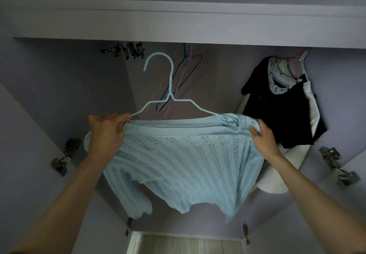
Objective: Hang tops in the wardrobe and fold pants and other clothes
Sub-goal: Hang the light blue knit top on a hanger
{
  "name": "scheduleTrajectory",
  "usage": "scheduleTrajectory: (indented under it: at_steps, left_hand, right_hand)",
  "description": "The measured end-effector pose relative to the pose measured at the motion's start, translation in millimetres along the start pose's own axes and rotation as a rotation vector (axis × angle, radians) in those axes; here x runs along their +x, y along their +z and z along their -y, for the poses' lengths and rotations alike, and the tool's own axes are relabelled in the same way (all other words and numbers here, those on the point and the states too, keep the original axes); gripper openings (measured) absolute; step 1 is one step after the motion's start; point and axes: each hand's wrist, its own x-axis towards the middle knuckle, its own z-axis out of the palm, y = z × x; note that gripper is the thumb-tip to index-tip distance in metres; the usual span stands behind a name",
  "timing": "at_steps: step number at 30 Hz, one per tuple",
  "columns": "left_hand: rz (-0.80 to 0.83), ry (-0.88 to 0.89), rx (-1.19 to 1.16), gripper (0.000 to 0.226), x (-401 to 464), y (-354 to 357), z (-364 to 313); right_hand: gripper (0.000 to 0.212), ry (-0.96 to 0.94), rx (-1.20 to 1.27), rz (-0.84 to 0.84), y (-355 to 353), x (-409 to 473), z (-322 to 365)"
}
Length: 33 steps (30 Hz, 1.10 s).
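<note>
A light blue open-knit top hangs from a light blue wire hanger, held up in front of the open wardrobe. My left hand grips the top's left shoulder at the hanger's left arm. My right hand pinches the right shoulder, where the hanger's right arm sits under the knit. The hanger's hook points up and left, below the wardrobe's top edge and free of any rail. One sleeve droops at the lower left.
Several empty hangers hang at the back middle. A black top and white garments hang at the right. Metal clips sit upper left. Door hinges flank the opening; a light shelf lies below.
</note>
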Motion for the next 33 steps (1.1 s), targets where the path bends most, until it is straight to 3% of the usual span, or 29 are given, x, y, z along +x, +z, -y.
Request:
scheduleTrajectory:
  at_steps: [4, 7, 13, 16, 19, 22, 28, 33]
  left_hand:
    - [-0.094, -0.06, -0.072, 0.02, 4.4, -3.6, 0.6]
    - [-0.11, -0.08, -0.093, 0.021, 5.0, -5.6, 0.0]
    - [-0.086, 0.057, -0.03, 0.032, 6.4, -6.7, -0.3]
    - [-0.093, 0.083, -0.036, 0.032, 7.7, -6.8, -3.2]
    - [-0.083, 0.116, -0.049, 0.036, 7.8, -6.3, -8.2]
    - [-0.085, 0.07, -0.073, 0.034, 6.9, -7.0, -9.0]
    - [-0.06, -0.025, -0.129, 0.021, 2.6, -8.8, -1.8]
    - [-0.01, -0.032, -0.113, 0.021, -4.3, -6.6, 5.7]
  right_hand:
    - [0.024, 0.022, -0.154, 0.161, 3.3, -11.9, -14.6]
    - [0.02, 0.01, -0.148, 0.188, 1.6, -13.5, -14.1]
    - [0.035, 0.039, 0.304, -0.108, -6.7, -3.7, 22.4]
    - [0.029, 0.162, 0.35, 0.133, -7.1, -1.0, 27.6]
    - [0.037, 0.303, 0.462, 0.34, 17.5, -10.3, 25.8]
    - [0.027, 0.265, 0.462, 0.22, 39.0, -6.2, 19.8]
    - [0.018, 0.083, 0.161, 0.052, 38.9, 11.6, 9.5]
    - [0.021, 0.077, 0.268, 0.025, 29.0, 16.4, 13.3]
